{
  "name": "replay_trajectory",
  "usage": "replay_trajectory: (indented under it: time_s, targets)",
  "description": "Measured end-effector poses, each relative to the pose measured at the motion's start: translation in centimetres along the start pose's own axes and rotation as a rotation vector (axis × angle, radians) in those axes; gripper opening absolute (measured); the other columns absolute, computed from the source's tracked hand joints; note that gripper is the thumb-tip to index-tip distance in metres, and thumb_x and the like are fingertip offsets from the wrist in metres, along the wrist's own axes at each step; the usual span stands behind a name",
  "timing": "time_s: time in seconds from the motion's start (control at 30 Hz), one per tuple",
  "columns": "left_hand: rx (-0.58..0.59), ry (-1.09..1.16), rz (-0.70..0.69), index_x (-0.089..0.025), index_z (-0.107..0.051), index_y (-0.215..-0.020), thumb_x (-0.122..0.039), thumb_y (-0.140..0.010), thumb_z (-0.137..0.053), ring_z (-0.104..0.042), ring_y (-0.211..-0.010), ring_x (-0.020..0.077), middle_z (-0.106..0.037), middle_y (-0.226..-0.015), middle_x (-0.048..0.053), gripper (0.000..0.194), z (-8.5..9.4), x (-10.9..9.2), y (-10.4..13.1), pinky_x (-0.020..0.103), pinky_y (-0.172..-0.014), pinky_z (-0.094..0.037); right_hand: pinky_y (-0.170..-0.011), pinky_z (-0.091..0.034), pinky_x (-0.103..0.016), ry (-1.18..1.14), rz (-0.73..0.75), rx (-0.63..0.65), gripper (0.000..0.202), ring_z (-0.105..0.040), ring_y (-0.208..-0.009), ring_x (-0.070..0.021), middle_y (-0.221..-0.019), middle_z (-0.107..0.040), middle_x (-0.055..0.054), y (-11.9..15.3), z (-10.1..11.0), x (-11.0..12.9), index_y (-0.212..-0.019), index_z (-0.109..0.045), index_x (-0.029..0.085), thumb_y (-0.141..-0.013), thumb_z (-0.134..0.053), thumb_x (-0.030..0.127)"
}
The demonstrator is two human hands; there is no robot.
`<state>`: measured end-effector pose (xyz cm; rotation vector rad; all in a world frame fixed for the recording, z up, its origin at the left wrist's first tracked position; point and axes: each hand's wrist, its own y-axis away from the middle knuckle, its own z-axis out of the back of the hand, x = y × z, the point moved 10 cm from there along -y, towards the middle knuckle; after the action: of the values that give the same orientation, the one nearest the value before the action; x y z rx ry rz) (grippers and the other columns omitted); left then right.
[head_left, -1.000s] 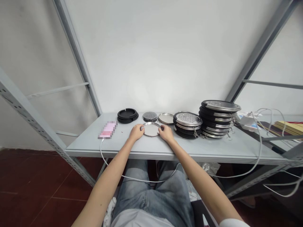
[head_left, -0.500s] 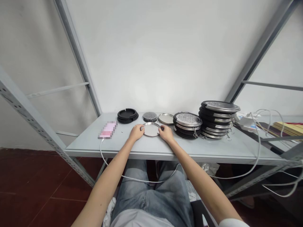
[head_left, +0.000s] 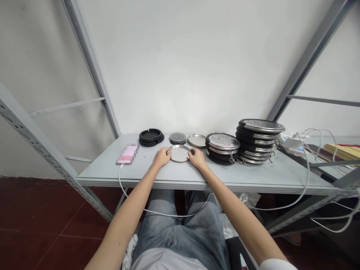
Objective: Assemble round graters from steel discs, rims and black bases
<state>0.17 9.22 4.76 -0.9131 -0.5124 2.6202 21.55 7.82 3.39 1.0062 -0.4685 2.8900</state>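
1. The round metal dish [head_left: 179, 154] lies level between both hands, near the middle of the worktop [head_left: 180, 175]; whether it rests fully on the surface is hard to tell.
2. For a good hold, I'd press evenly from both sides and keep the rim flat, with no twist that could bend thin metal.
3. The left hand [head_left: 161, 157] grasps the left edge and the right hand [head_left: 198, 159] the right edge, fingers curled; a small dark piece shows at each grip, too small to identify.
4. Both forearms reach forward and converge, nearly mirrored, wrists low over the worktop.
5. Just behind sit a perforated disc [head_left: 177, 138] and a second metal dish [head_left: 197, 140]; a mesh-topped stack [head_left: 223, 148] stands beside the right hand.
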Motion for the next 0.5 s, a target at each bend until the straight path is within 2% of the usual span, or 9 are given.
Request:
replay_trajectory:
  time_s: [0.5]
  targets:
    - [0.007, -0.048, -0.03, -0.016, -0.07, -0.107, -0.022, -0.088, -0.056, -0.062, -0.11, 0.024, -0.069, -0.115, 0.01, 0.025, -0.53, 0.13, -0.17, 0.035, -0.102, -0.045, -0.086, -0.046, -0.028, -0.015, -0.012, 0.001, 0.03, -0.066, -0.101, -0.0244, -0.102, -0.074, -0.012, 0.06, 0.1, -0.04, -0.106, -0.072, 0.015, -0.087, -0.055, 0.03]
